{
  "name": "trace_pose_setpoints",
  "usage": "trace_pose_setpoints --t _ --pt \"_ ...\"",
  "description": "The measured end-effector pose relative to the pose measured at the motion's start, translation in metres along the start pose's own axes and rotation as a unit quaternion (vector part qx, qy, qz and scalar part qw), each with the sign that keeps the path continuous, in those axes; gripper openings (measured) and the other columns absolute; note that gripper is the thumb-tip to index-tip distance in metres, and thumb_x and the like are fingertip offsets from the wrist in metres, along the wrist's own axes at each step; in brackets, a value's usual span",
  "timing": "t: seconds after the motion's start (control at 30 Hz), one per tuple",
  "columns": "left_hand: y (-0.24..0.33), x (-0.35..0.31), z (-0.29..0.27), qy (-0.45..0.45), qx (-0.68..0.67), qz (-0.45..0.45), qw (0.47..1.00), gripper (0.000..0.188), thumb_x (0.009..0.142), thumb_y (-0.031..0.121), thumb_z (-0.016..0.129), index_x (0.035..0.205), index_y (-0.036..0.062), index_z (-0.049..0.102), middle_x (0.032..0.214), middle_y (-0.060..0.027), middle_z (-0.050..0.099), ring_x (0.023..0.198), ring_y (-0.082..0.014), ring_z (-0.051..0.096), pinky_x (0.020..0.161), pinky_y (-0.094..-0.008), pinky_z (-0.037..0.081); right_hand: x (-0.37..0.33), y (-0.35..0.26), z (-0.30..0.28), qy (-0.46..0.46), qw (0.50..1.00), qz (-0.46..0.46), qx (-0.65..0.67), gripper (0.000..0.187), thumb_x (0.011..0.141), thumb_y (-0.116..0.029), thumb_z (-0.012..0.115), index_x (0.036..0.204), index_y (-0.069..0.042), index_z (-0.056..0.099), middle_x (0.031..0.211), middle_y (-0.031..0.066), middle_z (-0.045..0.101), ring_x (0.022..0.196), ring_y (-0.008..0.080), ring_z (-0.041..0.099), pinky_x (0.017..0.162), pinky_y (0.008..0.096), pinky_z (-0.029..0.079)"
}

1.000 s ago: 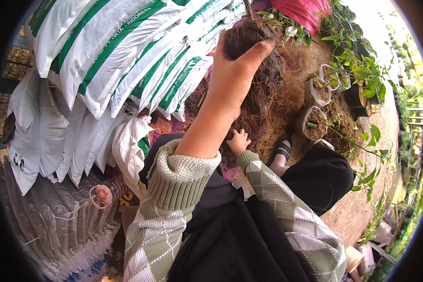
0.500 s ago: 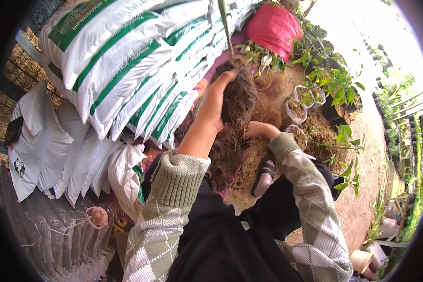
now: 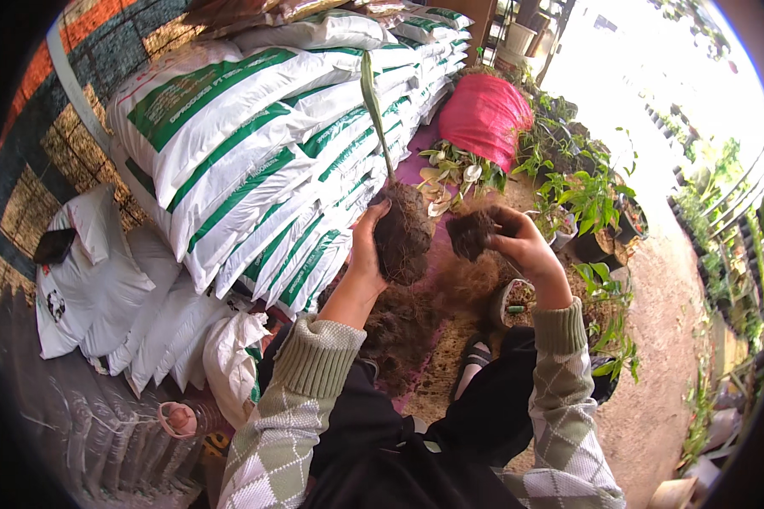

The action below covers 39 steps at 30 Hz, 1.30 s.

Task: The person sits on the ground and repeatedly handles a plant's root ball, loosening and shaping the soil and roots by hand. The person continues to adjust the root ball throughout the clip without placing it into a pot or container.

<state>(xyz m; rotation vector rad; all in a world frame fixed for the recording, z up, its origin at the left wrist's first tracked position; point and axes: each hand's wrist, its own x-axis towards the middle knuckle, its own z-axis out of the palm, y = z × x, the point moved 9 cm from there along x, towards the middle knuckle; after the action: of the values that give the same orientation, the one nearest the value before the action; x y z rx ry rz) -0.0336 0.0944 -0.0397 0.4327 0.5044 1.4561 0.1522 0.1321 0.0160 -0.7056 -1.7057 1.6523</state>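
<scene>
The left hand (image 3: 367,246) grips a dark root ball (image 3: 401,233), its fingers wrapped around it, with a thin stem (image 3: 375,110) rising toward 12 o'clock. At 3 o'clock of it, the right hand (image 3: 522,246) pinches a torn clump of roots (image 3: 471,233). The loose soil looks likely to crumble onto the fibre pile (image 3: 399,327) at 6 o'clock, and a tight squeeze could snap the stem.

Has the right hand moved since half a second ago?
Yes. The right hand has risen from low behind the root ball to level with it, now gripping a fibre clump.
</scene>
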Motion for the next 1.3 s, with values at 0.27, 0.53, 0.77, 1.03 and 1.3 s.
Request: trace_pose_setpoints --t 0.27,0.53,0.77,1.03,1.3 --pt "-0.025 -0.013 -0.004 0.018 0.057 -0.07 0.996 0.053 0.097 0.046 0.043 0.13 0.0047 0.049 0.113 -0.0114 0.062 0.097 -0.0223 0.064 0.082 -0.0395 0.055 -0.012 -0.032 0.028 0.208 0.956 -0.187 -0.091 0.043 0.082 0.002 0.067 0.124 -0.003 0.056 0.114 0.0068 0.063 0.1 0.0124 0.06 0.084 0.0285 0.049" --pt "-0.028 -0.024 0.015 -0.083 0.103 -0.028 0.991 0.073 0.089 0.065 0.047 0.127 0.003 0.054 0.113 -0.0121 0.065 0.097 -0.0217 0.066 0.08 -0.0342 0.056 -0.024 -0.06 0.074 0.091 0.847 -0.273 -0.447 0.042 0.074 -0.017 0.076 0.115 -0.017 0.067 0.106 0.0042 0.064 0.103 0.0239 0.057 0.092 0.039 0.039" --pt "-0.036 -0.016 -0.016 -0.043 0.039 -0.085 0.995 0.07 0.089 0.061 0.05 0.129 0.0031 0.051 0.115 -0.0134 0.063 0.099 -0.0236 0.066 0.083 -0.0369 0.057 -0.017 -0.042 0.075 0.085 0.844 -0.267 -0.457 0.037 0.074 -0.014 0.073 0.11 -0.019 0.067 0.129 0.0031 0.055 0.117 0.0244 0.05 0.098 0.0441 0.032" --pt "-0.021 -0.015 -0.003 -0.05 0.198 0.049 0.978 0.078 0.081 0.035 0.073 0.141 0.0034 0.035 0.125 -0.0137 0.054 0.117 -0.0259 0.055 0.097 -0.0392 0.049 -0.01 -0.02 0.061 0.143 0.85 -0.207 -0.463 0.046 0.071 -0.025 0.079 0.116 -0.023 0.067 0.135 0.0045 0.05 0.126 0.0278 0.042 0.102 0.0429 0.025" --pt "-0.021 -0.011 0.005 -0.051 0.086 0.046 0.994 0.063 0.077 0.02 0.078 0.13 0.0029 0.047 0.117 -0.0102 0.06 0.104 -0.02 0.062 0.09 -0.0357 0.053 -0.013 -0.025 0.059 0.207 0.856 -0.211 -0.424 0.037 0.067 -0.027 0.08 0.102 -0.017 0.072 0.131 0.0056 0.053 0.121 0.0275 0.045 0.1 0.0431 0.026"
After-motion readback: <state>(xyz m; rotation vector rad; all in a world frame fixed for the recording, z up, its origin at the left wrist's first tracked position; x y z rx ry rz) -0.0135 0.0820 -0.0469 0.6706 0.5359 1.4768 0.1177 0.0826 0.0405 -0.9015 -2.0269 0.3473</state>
